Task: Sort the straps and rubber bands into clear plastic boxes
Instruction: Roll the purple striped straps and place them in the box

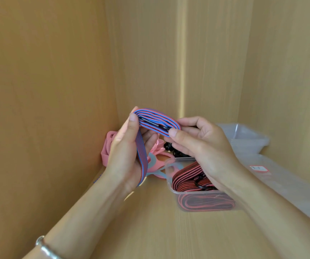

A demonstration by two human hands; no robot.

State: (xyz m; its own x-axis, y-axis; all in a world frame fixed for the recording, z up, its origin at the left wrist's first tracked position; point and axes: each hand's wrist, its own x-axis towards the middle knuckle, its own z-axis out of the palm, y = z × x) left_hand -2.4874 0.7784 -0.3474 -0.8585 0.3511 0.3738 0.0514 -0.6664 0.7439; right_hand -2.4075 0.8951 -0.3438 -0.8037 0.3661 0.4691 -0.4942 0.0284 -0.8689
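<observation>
A blue-and-red striped strap (156,119), folded into several layers, is held up between both hands above the shelf. My left hand (126,148) grips its left end, thumb on top, and a loose tail hangs down across the palm. My right hand (199,144) pinches the right end between thumb and fingers, beside a black hook. Below the right wrist a clear plastic box (171,176) holds folded red-and-black straps (189,176) with black hooks.
Pink and grey rubber bands (156,161) and small black pieces (171,148) lie in the back left corner of the wooden shelf. An empty clear box (247,139) and flat clear lids (284,182) sit at the right. Wooden walls close in on the left, back and right.
</observation>
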